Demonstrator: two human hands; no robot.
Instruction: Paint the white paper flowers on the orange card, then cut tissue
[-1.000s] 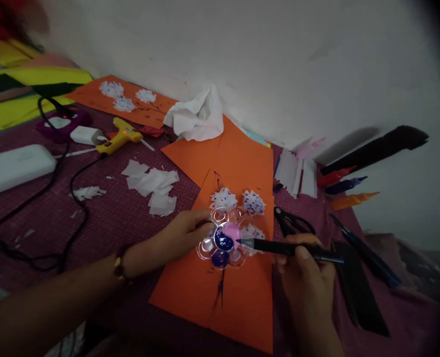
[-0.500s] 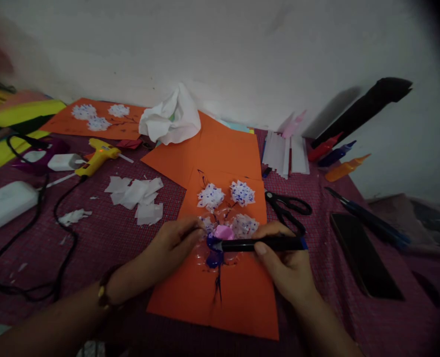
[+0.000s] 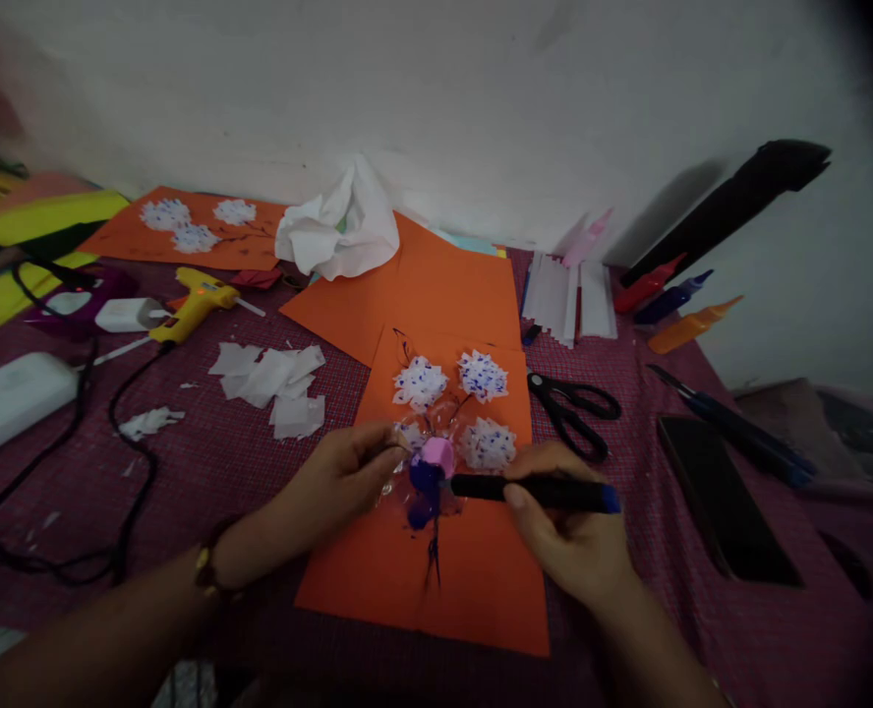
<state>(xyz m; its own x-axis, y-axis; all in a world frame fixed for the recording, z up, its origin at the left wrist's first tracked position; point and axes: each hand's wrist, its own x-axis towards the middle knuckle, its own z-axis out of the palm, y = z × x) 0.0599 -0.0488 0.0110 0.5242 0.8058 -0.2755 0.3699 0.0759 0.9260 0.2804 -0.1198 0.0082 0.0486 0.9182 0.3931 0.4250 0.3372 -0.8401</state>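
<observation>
My right hand (image 3: 576, 526) grips a black marker (image 3: 495, 488) with a blue end. Its tip rests at the blue-coloured area of a clear plastic flower-shaped piece (image 3: 423, 511), beside the pink cap-like centre (image 3: 438, 453). The fingers of my left hand (image 3: 348, 467) pinch the left edge of that clear piece. Beneath lies an orange sheet (image 3: 481, 590) bearing white paper flowers (image 3: 420, 382) with blue specks and dark drawn stems. One of these flowers shows partly through the clear plastic.
A yellow glue gun (image 3: 197, 305), its black cord (image 3: 123, 472), and white paper scraps (image 3: 274, 379) lie left. Crumpled white paper (image 3: 340, 226) sits behind. Black-handled scissors (image 3: 576, 408), a phone (image 3: 724, 506), a blue cutter (image 3: 738, 428) and paint tubes (image 3: 694, 324) are right.
The clear plastic piece has tilted and turned slightly in my left hand. The marker has shifted a little right, and blue covers more of the area below the pink centre.
</observation>
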